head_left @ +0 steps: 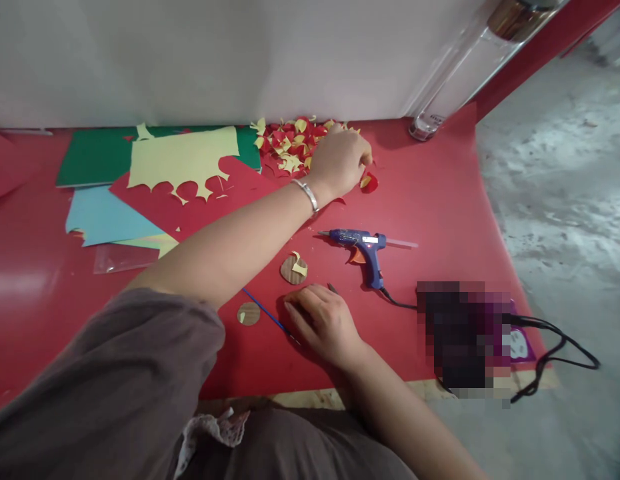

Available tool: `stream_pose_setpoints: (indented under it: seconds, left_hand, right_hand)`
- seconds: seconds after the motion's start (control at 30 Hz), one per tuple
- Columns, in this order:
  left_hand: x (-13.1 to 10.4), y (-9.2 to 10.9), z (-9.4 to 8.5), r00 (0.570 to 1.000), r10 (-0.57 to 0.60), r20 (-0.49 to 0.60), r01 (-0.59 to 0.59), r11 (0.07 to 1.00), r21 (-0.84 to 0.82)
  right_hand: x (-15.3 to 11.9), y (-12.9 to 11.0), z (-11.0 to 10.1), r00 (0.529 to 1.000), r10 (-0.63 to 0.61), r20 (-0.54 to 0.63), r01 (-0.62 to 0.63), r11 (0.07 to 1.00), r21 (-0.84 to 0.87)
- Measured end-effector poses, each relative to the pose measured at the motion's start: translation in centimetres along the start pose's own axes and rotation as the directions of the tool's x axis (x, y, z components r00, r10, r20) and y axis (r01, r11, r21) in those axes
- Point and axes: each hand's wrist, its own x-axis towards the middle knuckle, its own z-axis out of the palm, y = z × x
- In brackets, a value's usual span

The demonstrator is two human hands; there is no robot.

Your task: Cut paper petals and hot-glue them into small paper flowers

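Observation:
My left hand [340,160] reaches across to the right side of a pile of red and yellow paper pieces [293,141]. Its fingers are curled closed, and what they hold, if anything, is hidden. Just below those fingers lies a small red-and-yellow paper piece [369,182]. Near the front edge my right hand [326,320] rests on the red table covering, fingers loosely bent and apart. Beside it are a thin blue stick [267,312] and a brown cardboard disc [293,269] with a yellow scrap on it. Another disc [249,314] lies farther left.
A blue glue gun [363,247] with an orange trigger lies right of centre, its cord running right to a blurred dark object [460,337]. Cut yellow paper [183,160], green, red and light blue sheets [107,213] spread left. A clear bottle [460,73] stands by the white panel.

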Motion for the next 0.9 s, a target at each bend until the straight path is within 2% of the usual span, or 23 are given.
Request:
stream_pose_setpoints:
  seconds: [0.1, 0.23, 0.37, 0.47, 0.57, 0.67, 0.77, 0.9]
  left_hand:
    - [-2.7, 0.3, -4.6, 0.999, 0.043, -0.005, -0.042, 0.999, 0.018]
    - [-8.5, 0.3, -10.8, 1.000, -0.001, -0.025, 0.002, 1.000, 0.026]
    - [-15.4, 0.8, -15.4, 0.984, -0.176, 0.025, 0.173, 0.979, 0.108]
    - [-20.6, 1.2, -17.4, 0.912, -0.363, 0.189, 0.320, 0.921, 0.224]
    - [-24.9, 1.4, -18.0, 0.851, -0.460, 0.253, 0.403, 0.881, 0.247]
    - [-27.8, 1.8, -17.0, 0.822, -0.483, 0.301, 0.428, 0.874, 0.231]
    - [-29.2, 2.8, -14.9, 0.786, -0.469, 0.403, 0.417, 0.883, 0.215]
    - [-29.8, 4.0, -12.8, 0.788, -0.399, 0.469, 0.353, 0.917, 0.186]
  right_hand:
    - [-0.1, 0.2, 0.0, 1.000, -0.020, -0.005, 0.020, 1.000, -0.022]
    - [-0.6, 0.5, -0.1, 0.999, -0.043, -0.024, 0.041, 0.997, -0.068]
    - [-1.1, 0.8, -0.4, 0.997, -0.073, -0.031, 0.069, 0.991, -0.112]
    - [-1.4, 1.1, -0.6, 0.996, -0.082, -0.041, 0.074, 0.984, -0.162]
    - [-1.6, 1.5, -0.7, 0.996, -0.083, -0.038, 0.072, 0.972, -0.225]
    - [-1.9, 1.6, -0.9, 0.995, -0.091, -0.046, 0.075, 0.958, -0.276]
    - [-2.2, 1.3, -1.2, 0.993, -0.102, -0.058, 0.078, 0.944, -0.321]
    - [-2.9, 0.7, -1.6, 0.990, -0.125, -0.060, 0.095, 0.929, -0.357]
